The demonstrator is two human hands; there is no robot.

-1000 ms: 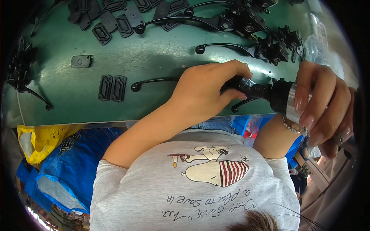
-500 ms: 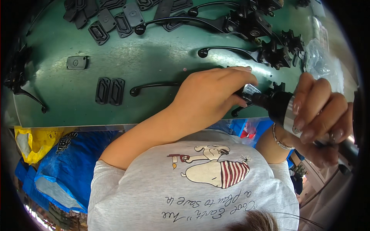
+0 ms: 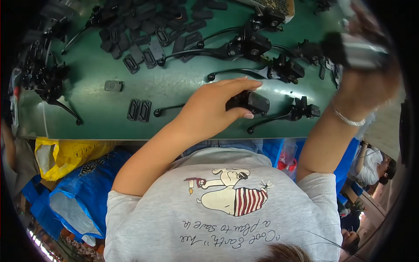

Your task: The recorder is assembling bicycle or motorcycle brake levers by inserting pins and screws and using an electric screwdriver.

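Two hands are at work over a green desk [image 3: 174,87]. The left hand [image 3: 209,109] lies palm-down on a black brake lever assembly [image 3: 249,101], fingers and thumb closed around its boxy matt body near the desk's front edge; its thin curved lever [image 3: 168,108] pokes out to the left from under the hand, so the long axis runs left to right along that edge. The right hand [image 3: 364,74] is raised well above and to the right, wrapped round a cylindrical power tool [image 3: 349,48] with a black nose and a silvery barrel, blurred in the picture; the tool's nose points left, toward the assembly, but is well apart from it. The left hand is thus the one on the part. Just right of the held piece lies another black lever assembly [image 3: 297,112]; further back are more of them [image 3: 248,46], hard and metallic-looking. Small flat black rectangular plates [image 3: 139,109] lie to the left, and a heap of them [image 3: 139,39] further back.
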